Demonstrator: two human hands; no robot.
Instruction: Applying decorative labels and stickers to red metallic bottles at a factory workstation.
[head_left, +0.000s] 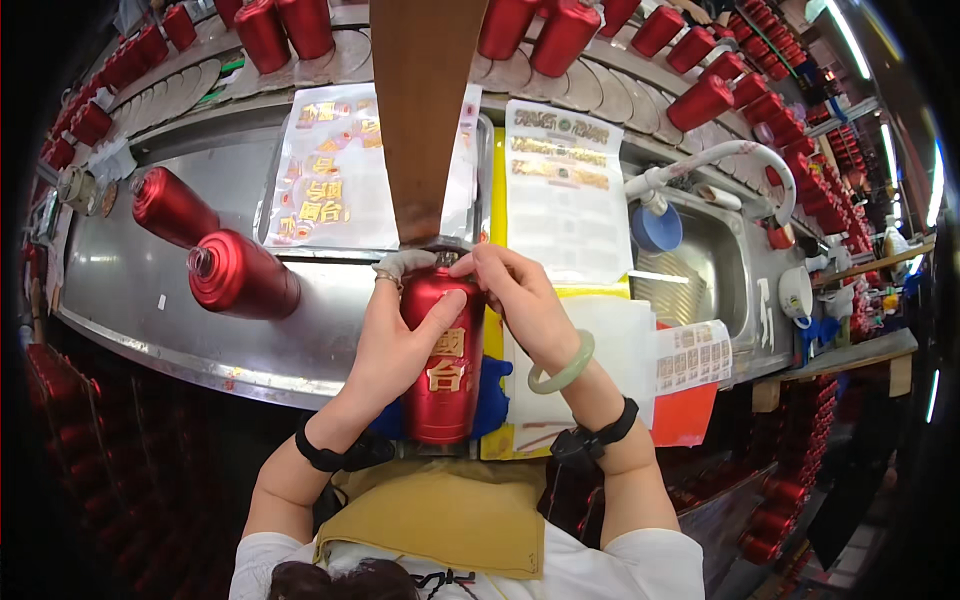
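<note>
A glossy red bottle (440, 400) with gold characters lies in front of me, its neck pointing away. It rests on a blue cloth (492, 395). My left hand (388, 340) is closed round its upper part, thumb lying along the body and pale-covered fingertips by the neck. On the other side, my right hand (515, 295) has its fingers bent together in a pinch against the bottle's shoulder. Whatever sits between those fingertips is hidden. Just beyond the neck stands a brown upright post (425, 130).
Two more red bottles (245, 275) lie on the steel counter (150, 290) at left. Sheets of gold decals (325, 200) and another decal sheet (565, 230) lie beyond my hands. At right is a sink (735, 255) with a white faucet (720, 155). Bottles line a conveyor (600, 90) behind.
</note>
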